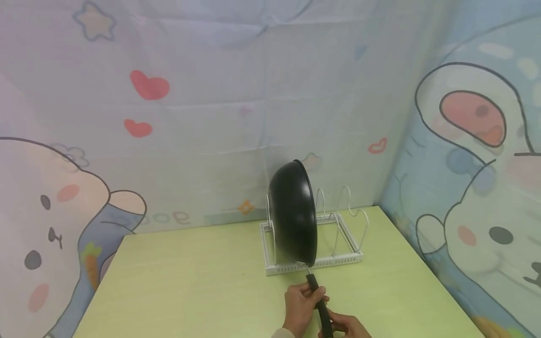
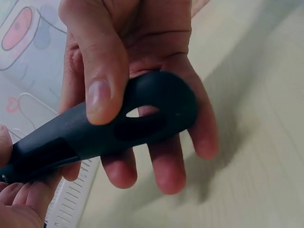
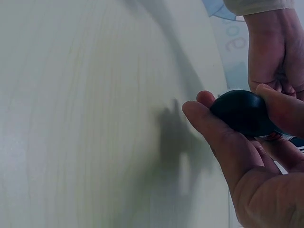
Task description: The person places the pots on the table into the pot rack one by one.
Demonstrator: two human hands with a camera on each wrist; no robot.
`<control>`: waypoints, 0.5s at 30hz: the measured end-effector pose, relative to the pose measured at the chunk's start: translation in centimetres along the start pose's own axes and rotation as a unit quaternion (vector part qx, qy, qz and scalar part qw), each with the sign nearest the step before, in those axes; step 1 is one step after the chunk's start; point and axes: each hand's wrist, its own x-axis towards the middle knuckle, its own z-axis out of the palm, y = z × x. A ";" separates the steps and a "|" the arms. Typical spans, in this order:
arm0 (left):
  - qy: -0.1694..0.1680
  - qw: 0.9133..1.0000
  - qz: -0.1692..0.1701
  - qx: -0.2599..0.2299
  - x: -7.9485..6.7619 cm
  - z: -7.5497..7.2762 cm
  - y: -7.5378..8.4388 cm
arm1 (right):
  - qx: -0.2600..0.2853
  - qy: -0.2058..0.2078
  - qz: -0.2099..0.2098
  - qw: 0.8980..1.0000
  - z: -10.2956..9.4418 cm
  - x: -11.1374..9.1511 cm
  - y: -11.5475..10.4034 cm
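A black deep frying pan (image 1: 293, 211) stands on its edge in a white wire pan rack (image 1: 338, 259), its rounded outside turned left and its handle toward me. My left hand (image 1: 299, 305) grips the black handle (image 1: 323, 318) close to the pan. Farther back, my right hand (image 1: 350, 325) holds the same handle near its end. The left wrist view shows the right thumb pressed on the handle's end (image 2: 175, 97), beside the hanging hole, with the fingers beneath. In the right wrist view, the right hand (image 3: 256, 175) pinches the rounded handle tip (image 3: 240, 111).
The rack rests on a pale yellow-green table (image 1: 190, 281), near its back edge. Wire dividers (image 1: 365, 225) rise from the rack right of the pan. A printed cloth (image 1: 211, 117) hangs behind the table and along its sides.
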 end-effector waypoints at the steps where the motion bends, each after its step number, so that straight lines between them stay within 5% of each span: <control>1: 0.000 1.000 0.000 -0.002 0.1 -0.1 -0.1 | -0.018 0.013 0.005 1.000 0.0 0.1 0.0; 6: -0.006 1.000 0.005 0.000 0.6 -0.2 -0.6 | -0.127 0.095 0.062 0.985 0.0 0.4 -0.4; 15: 0.006 1.000 0.007 0.016 1.1 0.0 -1.3 | -0.165 0.152 0.121 0.967 0.2 0.8 -0.6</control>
